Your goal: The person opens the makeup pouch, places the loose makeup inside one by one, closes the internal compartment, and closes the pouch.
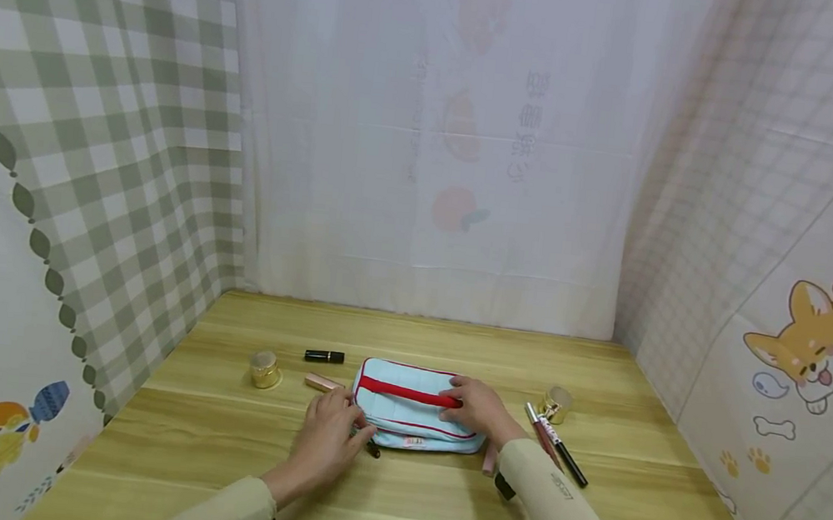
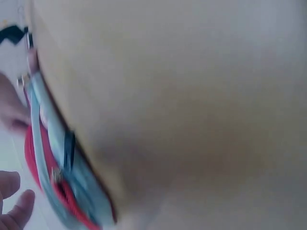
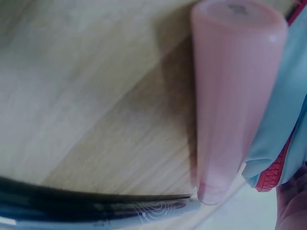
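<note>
We find the pouch (image 1: pixel 412 414) on the bench (image 1: pixel 400 505), lid (image 1: pixel 409 376) down — left grip (image 1: pixel 330 432) parted at its near corner, right grip (image 1: pixel 478 406) spread across it — and little seems done, with jars (image 1: pixel 265 373) and pens (image 1: pixel 570 461) left outside.

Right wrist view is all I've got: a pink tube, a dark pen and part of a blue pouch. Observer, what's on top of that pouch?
Observer: A red strap runs across the top of the pouch, as the head view shows.
Operator: And where is the left hand?
Observer: The head view has the left hand at the pouch's near left corner.
Operator: What's the leftmost item on the table?
Observer: In the head view, a gold jar stands farthest left on the table.
</note>
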A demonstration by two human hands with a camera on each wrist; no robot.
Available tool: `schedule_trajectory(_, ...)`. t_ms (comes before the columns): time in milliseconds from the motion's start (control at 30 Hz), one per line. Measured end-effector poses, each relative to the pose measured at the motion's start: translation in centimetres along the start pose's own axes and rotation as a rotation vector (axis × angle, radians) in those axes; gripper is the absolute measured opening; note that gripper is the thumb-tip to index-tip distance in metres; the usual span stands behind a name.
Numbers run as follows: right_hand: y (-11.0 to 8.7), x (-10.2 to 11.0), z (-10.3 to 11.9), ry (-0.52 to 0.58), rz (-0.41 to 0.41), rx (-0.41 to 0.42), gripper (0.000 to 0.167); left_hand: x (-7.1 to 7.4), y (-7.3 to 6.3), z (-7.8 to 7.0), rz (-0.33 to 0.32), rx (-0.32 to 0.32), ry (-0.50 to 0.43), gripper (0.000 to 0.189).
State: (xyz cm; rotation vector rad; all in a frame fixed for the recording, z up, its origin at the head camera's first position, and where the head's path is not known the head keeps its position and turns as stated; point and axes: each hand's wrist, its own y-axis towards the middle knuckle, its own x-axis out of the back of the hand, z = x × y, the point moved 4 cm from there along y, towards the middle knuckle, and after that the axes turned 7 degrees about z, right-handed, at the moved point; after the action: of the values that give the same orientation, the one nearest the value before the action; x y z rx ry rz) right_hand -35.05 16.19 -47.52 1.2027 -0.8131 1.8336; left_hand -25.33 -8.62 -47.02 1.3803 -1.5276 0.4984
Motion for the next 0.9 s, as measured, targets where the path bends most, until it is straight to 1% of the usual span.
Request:
schedule_trajectory(33,0.0,0.0,0.0,0.002,0.002,-0.002,0.036,0.3,0.5,0.2,-0.003,-0.009,-0.009,0.017)
schedule_trajectory(100,0.0,-0.1,0.0,0.004,0.008,-0.006,0.036,0.8,1.6,0.8,0.011,-0.032,-0.025,0.014)
schedule_trajectory(167,0.0,-0.1,0.0,0.005,0.013,-0.011,0.037,1.2,2.9,1.3,0.05,-0.058,-0.047,0.016)
schedule_trajectory(333,0.2,0.0,0.0,0.004,0.013,-0.005,0.036,1.4,5.8,2.6,0.217,-0.134,-0.062,0.037)
schedule_trajectory(433,0.3,0.1,0.2,0.007,0.009,0.002,0.035,1.2,7.1,3.2,0.302,-0.152,-0.056,0.044)
schedule_trajectory(533,0.3,0.1,0.3,0.007,0.011,0.002,0.035,0.9,7.9,3.4,0.374,-0.149,-0.058,0.048)
schedule_trajectory(667,0.2,0.3,0.6,-0.007,0.013,0.003,0.038,0.5,8.4,3.5,0.461,-0.153,-0.063,0.051)
schedule_trajectory(800,-0.2,0.8,1.2,-0.024,-0.01,0.002,0.043,0.0,8.6,3.7,0.518,-0.17,-0.048,0.05)
schedule_trajectory(900,-0.6,1.3,2.3,-0.038,-0.064,0.002,0.044,-0.3,8.8,4.1,0.539,-0.165,-0.041,0.05)
